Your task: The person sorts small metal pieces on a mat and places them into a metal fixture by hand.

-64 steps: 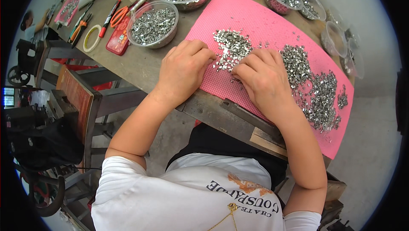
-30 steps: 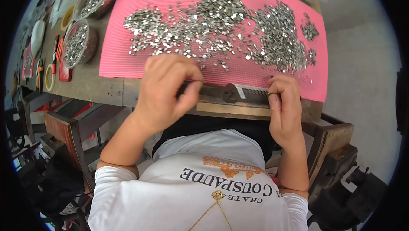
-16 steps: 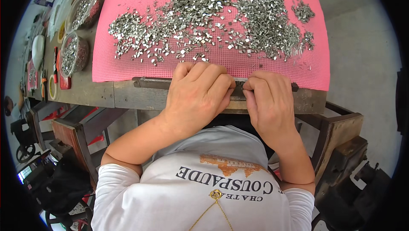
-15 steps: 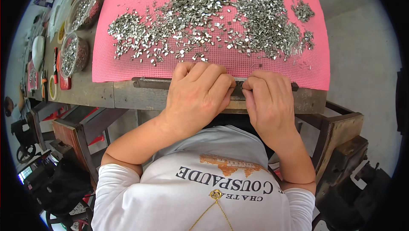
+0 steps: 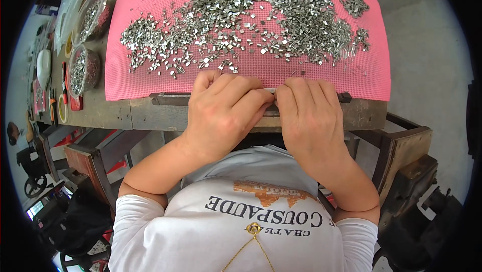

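Observation:
A dark metal bar (image 5: pixel 170 99) lies along the front edge of the bench, its middle covered by my hands. My left hand (image 5: pixel 223 109) is closed over the bar, fingers curled and the thumb side toward the centre. Close beside it, my right hand (image 5: pixel 311 114) curls over the bar too, its fingertips almost touching those of the left. Whatever the fingertips pinch is hidden. Beyond my hands, heaps of small silvery metal pieces (image 5: pixel 301 16) spread over a pink mesh mat (image 5: pixel 201 84).
On the left stand clear tubs of metal pieces (image 5: pixel 84 71), with rolls of tape (image 5: pixel 63 109) and red-and-black hand tools (image 5: pixel 65 82) near them. The wooden bench edge (image 5: pixel 115 116) runs in front of me. Dark machinery (image 5: pixel 422 181) stands at the lower right.
My right hand has shifted left, closer to my left hand, and its fingers now cover the bar's middle. My left hand has moved slightly left.

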`<state>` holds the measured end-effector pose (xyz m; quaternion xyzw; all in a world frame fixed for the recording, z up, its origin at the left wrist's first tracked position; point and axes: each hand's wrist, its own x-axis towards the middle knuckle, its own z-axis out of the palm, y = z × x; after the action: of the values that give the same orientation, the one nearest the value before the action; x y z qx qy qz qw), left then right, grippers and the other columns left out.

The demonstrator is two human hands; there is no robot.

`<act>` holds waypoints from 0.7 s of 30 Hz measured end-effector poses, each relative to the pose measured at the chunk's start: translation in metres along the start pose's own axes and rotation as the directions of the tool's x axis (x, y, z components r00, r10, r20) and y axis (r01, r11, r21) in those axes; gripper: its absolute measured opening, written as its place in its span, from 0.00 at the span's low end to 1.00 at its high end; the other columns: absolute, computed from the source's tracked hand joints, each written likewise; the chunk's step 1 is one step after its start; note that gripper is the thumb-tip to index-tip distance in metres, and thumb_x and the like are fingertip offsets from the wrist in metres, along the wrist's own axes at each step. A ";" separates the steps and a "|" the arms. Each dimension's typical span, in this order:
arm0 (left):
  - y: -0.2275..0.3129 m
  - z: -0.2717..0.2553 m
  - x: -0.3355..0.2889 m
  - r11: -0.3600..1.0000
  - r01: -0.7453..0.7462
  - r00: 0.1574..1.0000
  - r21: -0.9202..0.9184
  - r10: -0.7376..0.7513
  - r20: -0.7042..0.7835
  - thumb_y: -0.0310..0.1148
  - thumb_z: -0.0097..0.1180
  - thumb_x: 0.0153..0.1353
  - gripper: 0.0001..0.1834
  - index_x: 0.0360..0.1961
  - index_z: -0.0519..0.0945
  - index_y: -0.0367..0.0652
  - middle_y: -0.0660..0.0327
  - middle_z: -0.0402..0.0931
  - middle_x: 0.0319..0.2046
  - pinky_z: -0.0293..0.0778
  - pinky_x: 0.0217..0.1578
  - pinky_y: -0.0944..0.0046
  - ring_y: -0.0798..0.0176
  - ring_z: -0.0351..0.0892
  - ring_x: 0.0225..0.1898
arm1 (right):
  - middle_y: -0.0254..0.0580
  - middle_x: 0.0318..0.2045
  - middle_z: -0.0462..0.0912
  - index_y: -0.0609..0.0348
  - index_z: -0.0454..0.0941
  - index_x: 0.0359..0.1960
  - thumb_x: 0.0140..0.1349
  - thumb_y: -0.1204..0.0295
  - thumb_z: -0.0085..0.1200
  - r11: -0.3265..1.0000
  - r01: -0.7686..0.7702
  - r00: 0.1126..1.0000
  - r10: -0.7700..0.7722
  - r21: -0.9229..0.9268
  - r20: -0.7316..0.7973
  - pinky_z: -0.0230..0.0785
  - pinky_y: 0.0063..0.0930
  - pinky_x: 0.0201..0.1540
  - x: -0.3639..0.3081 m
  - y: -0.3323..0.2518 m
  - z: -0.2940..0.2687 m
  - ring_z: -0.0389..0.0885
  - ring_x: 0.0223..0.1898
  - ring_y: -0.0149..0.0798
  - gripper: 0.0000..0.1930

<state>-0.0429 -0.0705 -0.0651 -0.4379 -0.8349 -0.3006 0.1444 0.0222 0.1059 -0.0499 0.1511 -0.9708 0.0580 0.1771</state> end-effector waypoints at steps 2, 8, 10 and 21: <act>0.000 0.004 -0.004 1.000 0.017 0.999 -0.022 -0.017 -0.027 0.30 0.72 0.52 0.10 0.37 0.86 0.49 0.69 0.82 0.37 0.67 0.41 0.60 0.64 0.80 0.36 | 0.38 0.29 0.69 0.58 0.76 0.30 0.55 0.74 0.56 0.999 -0.014 0.998 0.016 0.038 -0.060 0.67 0.36 0.43 -0.001 0.000 0.002 0.73 0.32 0.38 0.03; 0.000 0.002 -0.004 0.991 0.085 0.996 -0.107 -0.087 -0.015 0.29 0.73 0.52 0.10 0.36 0.87 0.49 0.68 0.83 0.38 0.67 0.41 0.60 0.63 0.81 0.38 | 0.40 0.38 0.83 0.62 0.83 0.39 0.54 0.73 0.59 0.980 0.012 0.986 0.022 0.198 -0.168 0.69 0.39 0.51 -0.013 0.009 0.004 0.83 0.38 0.40 0.11; 0.000 0.002 -0.005 0.989 0.097 0.995 -0.110 -0.098 -0.002 0.29 0.73 0.52 0.10 0.36 0.87 0.49 0.68 0.84 0.37 0.67 0.40 0.60 0.62 0.82 0.38 | 0.39 0.39 0.85 0.61 0.84 0.39 0.54 0.74 0.61 0.970 0.000 0.984 0.044 0.244 -0.173 0.69 0.40 0.51 -0.017 0.014 0.002 0.84 0.39 0.40 0.11; 0.001 -0.005 -0.003 0.957 0.205 0.979 -0.205 -0.202 0.034 0.23 0.74 0.50 0.12 0.38 0.91 0.45 0.62 0.88 0.37 0.72 0.42 0.62 0.60 0.86 0.39 | 0.36 0.38 0.85 0.57 0.83 0.39 0.52 0.78 0.66 0.892 -0.011 0.978 0.104 0.452 -0.183 0.68 0.40 0.48 -0.012 0.017 0.010 0.84 0.40 0.41 0.11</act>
<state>-0.0400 -0.0747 -0.0627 -0.3645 -0.8404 -0.3964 0.0610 0.0242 0.1235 -0.0642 0.1523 -0.9121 0.3006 0.2335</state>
